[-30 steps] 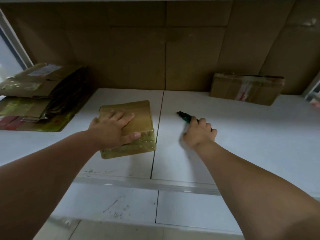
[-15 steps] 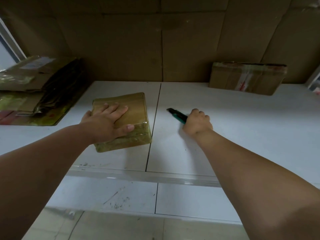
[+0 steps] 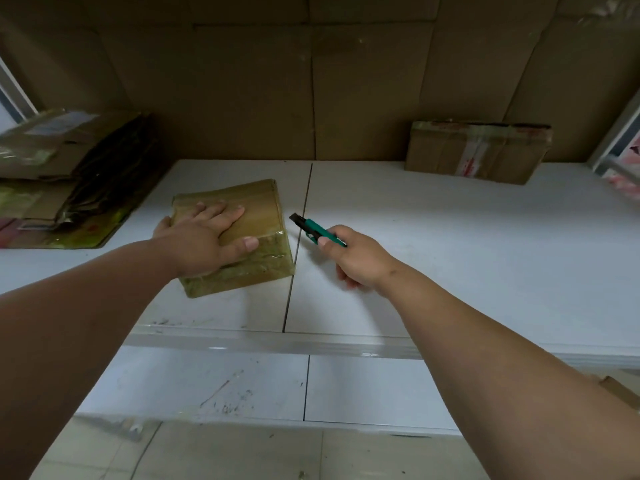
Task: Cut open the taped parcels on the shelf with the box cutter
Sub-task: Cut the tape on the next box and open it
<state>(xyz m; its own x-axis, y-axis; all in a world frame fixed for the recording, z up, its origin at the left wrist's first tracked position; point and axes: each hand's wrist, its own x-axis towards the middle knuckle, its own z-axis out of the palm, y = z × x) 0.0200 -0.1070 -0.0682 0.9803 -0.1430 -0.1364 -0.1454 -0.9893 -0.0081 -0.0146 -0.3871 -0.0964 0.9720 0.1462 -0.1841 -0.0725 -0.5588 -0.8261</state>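
Observation:
A flat brown parcel wrapped in clear tape lies on the white shelf, left of the shelf's seam. My left hand presses flat on its top with the fingers spread and the thumb along its near edge. My right hand grips a green box cutter just right of the parcel. The cutter's dark tip points up and left toward the parcel's right edge, a short gap away. A second taped cardboard parcel stands at the back right against the cardboard wall.
A stack of flattened cardboard and dark wrapping fills the shelf's left end. Cardboard sheets line the back. A lower white shelf juts out below the front edge. A metal upright rises at the far right.
My right hand has lifted the box cutter off the shelf and brought it left toward the parcel. My left hand stays flat on the parcel.

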